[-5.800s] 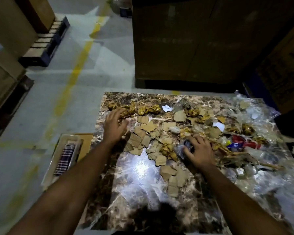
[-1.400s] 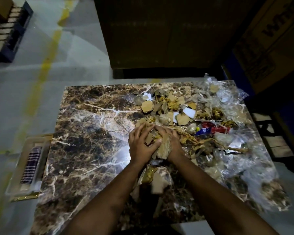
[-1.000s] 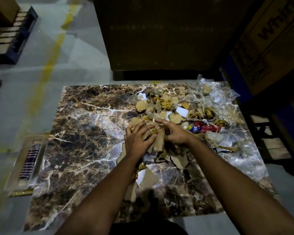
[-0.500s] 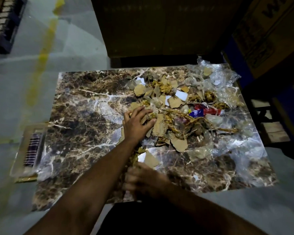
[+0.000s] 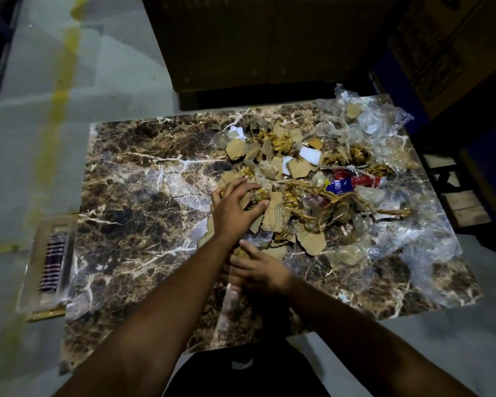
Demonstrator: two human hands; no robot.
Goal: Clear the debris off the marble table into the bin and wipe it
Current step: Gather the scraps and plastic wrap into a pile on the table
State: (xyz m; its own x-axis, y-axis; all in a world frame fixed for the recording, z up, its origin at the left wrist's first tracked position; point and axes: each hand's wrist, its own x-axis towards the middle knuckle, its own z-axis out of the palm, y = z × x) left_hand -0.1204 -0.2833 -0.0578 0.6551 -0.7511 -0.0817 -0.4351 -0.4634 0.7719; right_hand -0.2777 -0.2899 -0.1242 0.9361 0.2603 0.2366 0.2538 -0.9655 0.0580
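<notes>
Now back up on the tabletop (image 5: 132,202), beside the left wrist and no longer at the near edge as half a second ago: right hand (image 5: 259,270), fingers loosely bent over scraps, grip impossible to make out. Unchanged over the same span: left hand (image 5: 235,210), fingers spread and slightly curled, pressing on the near-left edge of the debris pile (image 5: 304,179).

Far left, on the grey floor (image 5: 20,167) with its smeared yellow line (image 5: 56,101): clear tray (image 5: 30,279) holding a striped cloth (image 5: 52,265), just beside the tabletop's left edge. Left half of the brown marble bare and glossy. Centre to right: torn cardboard, white paper bits, gold crumples, a red-and-blue wrapper (image 5: 352,181), all spilling onto crumpled clear plastic (image 5: 413,239) at the right edge. Behind: a large dark cardboard box (image 5: 255,38); further right, more cartons in shadow. Near edge: a dark, indistinct shape, possibly the bin (image 5: 241,373).
</notes>
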